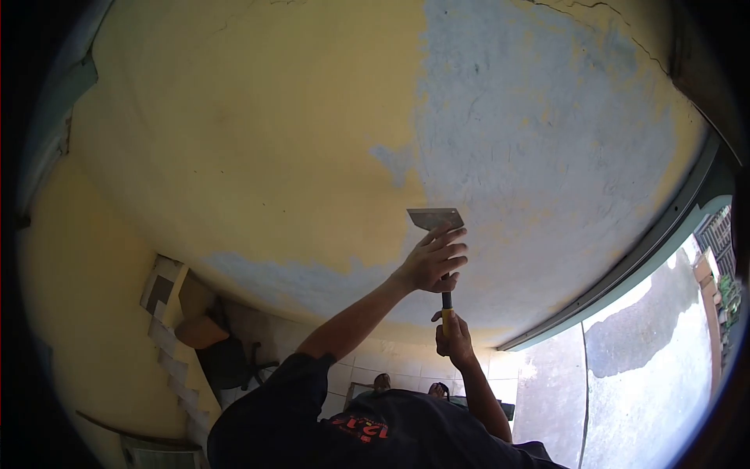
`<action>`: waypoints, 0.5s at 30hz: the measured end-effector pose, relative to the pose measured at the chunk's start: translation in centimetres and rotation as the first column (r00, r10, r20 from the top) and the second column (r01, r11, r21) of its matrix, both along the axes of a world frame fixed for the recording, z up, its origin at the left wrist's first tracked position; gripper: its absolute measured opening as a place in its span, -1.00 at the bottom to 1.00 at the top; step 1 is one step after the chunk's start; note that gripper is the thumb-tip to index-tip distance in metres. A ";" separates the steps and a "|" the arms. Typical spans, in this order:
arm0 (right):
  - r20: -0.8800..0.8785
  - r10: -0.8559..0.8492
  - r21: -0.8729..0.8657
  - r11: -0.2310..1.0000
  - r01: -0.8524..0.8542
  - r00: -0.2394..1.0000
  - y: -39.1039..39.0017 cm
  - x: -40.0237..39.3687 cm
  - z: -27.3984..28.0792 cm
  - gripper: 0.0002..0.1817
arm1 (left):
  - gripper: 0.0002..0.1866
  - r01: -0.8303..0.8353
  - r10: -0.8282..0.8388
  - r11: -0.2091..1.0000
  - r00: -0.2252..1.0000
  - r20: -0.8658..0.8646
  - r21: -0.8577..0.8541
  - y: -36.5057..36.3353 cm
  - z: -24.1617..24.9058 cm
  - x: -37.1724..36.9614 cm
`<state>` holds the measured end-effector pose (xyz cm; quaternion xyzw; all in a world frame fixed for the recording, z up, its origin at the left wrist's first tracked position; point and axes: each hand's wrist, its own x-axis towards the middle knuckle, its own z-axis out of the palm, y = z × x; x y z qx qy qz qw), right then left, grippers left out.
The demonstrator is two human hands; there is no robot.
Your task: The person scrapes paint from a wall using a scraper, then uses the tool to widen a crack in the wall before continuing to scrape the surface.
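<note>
A long-handled scraper (446,301) with a wide metal blade (434,217) points up at the wall (312,141). My left hand (431,264) is around the upper shaft, just below the blade, its fingers slightly spread across it. Lower down, my right hand (455,338) grips the yellow part of the handle. The blade overlaps the border between yellow paint and a bluish-grey bared area (539,133). A small grey patch (393,164) shows in the yellow above the blade.
A dark office chair (223,361) stands at lower left beside a step-edged structure (176,352). Pale tiles (406,356) cover the floor. To the right, a bluish-green frame (625,273) borders a bright opening. Cracks (601,8) run along the wall's top right.
</note>
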<state>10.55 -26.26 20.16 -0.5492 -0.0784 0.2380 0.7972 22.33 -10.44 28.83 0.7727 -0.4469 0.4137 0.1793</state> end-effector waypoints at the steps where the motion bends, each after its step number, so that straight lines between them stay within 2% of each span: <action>1: -0.021 -0.006 0.007 1.000 0.006 1.000 -0.1 0.2 -0.4 -0.44 | -0.81 0.069 -0.068 0.997 0.997 -0.042 0.023 -0.1 -0.8 1.1; 2: -0.041 -0.011 0.015 1.000 0.012 0.999 -0.2 0.4 -0.9 -0.44 | -0.82 0.139 -0.135 0.989 0.987 -0.083 0.045 -0.2 -1.8 2.0; 6: -0.112 -0.052 0.016 0.998 0.054 0.992 0.9 -0.1 -3.0 -0.45 | -0.76 0.124 -0.111 0.991 0.973 -0.201 0.051 0.0 -3.5 2.2; 8: -0.158 -0.068 0.053 0.996 0.077 0.985 1.2 0.3 -3.7 -0.45 | -0.70 0.152 -0.152 0.988 0.977 -0.147 -0.014 -0.4 -4.3 3.1; 15: -0.186 -0.075 0.061 0.994 0.088 0.980 1.1 1.3 -4.6 -0.45 | -0.75 0.184 -0.196 0.979 0.967 -0.162 -0.086 -0.5 -5.0 3.9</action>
